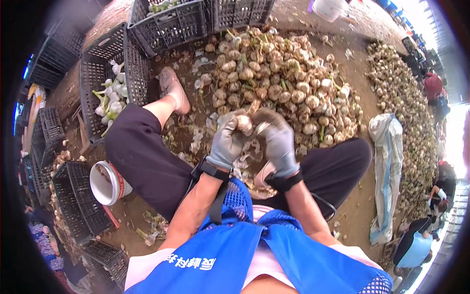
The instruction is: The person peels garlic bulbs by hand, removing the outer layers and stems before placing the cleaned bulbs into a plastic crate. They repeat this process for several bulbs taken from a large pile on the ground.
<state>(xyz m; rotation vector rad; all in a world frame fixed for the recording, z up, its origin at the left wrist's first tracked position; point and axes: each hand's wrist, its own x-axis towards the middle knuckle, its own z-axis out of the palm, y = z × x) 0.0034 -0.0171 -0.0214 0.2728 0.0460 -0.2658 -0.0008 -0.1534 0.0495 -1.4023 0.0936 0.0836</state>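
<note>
My left hand [227, 143], in a grey-white work glove with dirty fingers, is closed around a garlic bulb [244, 124] in front of my body. Close beside the bulb, my right hand [279, 142] wears the same kind of glove. Its fingers are curled and blurred, with something small and pale at the thumb; I cannot tell what it is. Just past both hands lies a large heap of garlic bulbs [293, 83], soil-stained, some with bits of green stem. Loose peelings [196, 139] litter the ground between my legs.
At the left, a black crate [89, 73] contains cleaned white garlic bulbs [116, 93]. More black crates [169, 29] stand ahead. A white bucket [111, 188] sits by my left knee, and a pale woven sack [387, 171] lies to the right. Beyond it, other people work along another garlic heap [401, 108].
</note>
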